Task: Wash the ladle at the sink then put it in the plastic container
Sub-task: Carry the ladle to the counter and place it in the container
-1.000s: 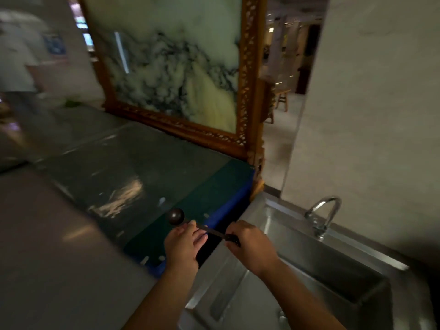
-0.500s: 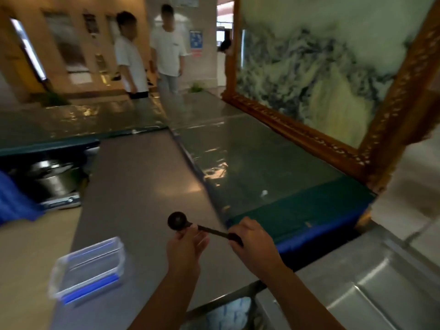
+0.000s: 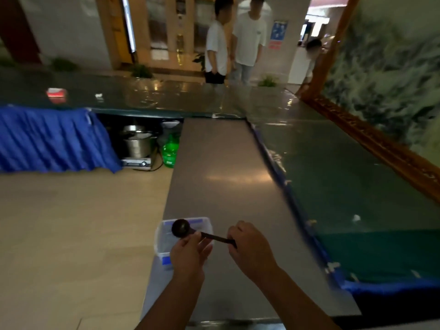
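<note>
A small dark ladle (image 3: 181,228) is held level in both hands. My right hand (image 3: 250,248) grips the end of its handle. My left hand (image 3: 189,254) pinches the handle just behind the round bowl. The bowl hangs over a clear plastic container (image 3: 160,236) with blue clips, which stands open at the near left edge of a grey steel counter (image 3: 226,177). My left hand covers the container's near right part. The sink is out of view.
A glass-topped green table (image 3: 345,177) with blue skirting runs along the right, backed by a large framed marble panel (image 3: 381,75). Steel pots (image 3: 137,144) and a green bottle (image 3: 170,151) sit on the floor at left. Two people (image 3: 233,41) stand beyond the far counter.
My view has swung left from the sink to the counter. Both hands carried the ladle along, and its bowl now hangs over the plastic container.
</note>
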`<state>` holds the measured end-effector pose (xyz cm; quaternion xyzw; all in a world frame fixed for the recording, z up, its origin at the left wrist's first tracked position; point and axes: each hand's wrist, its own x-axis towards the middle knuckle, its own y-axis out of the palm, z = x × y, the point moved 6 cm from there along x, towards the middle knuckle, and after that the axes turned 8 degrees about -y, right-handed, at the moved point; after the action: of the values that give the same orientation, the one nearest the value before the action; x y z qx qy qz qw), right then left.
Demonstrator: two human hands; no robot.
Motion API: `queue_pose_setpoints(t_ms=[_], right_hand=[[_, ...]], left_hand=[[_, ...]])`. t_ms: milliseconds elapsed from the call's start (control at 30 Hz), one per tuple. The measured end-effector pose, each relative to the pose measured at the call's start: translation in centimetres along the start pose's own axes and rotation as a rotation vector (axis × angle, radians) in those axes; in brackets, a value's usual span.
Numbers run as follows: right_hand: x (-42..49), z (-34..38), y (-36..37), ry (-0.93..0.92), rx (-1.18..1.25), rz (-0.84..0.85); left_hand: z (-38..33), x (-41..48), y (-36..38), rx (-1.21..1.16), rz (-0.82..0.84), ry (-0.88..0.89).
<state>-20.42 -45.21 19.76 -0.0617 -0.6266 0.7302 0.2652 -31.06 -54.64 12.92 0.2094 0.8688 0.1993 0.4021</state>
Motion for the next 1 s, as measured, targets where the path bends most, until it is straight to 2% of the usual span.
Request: queue_pose_setpoints(t_ms=[267,500,767,1000], right_hand=[[4.7,3.6,5.2,-0.091,0.048,0.095],[7.9,2.8,8.6,-0.166,0.090,0.175],[10.2,-0.5,12.7,-0.185,0.129,0.252],[10.5,-2.5,16.4,-0.107,0.136,0.379]], left_hand=[[-3.2,2.9,-5.2,-0.076,-0.128,-0.078],[-3.0,6.8,-6.0,-0.116,-0.183,-0.115],[-1.7,11.2,-4.9,-0.161,-0.146,-0.189],[0.6,14.2,-5.6,-0.248,-0.106,-0.313]])
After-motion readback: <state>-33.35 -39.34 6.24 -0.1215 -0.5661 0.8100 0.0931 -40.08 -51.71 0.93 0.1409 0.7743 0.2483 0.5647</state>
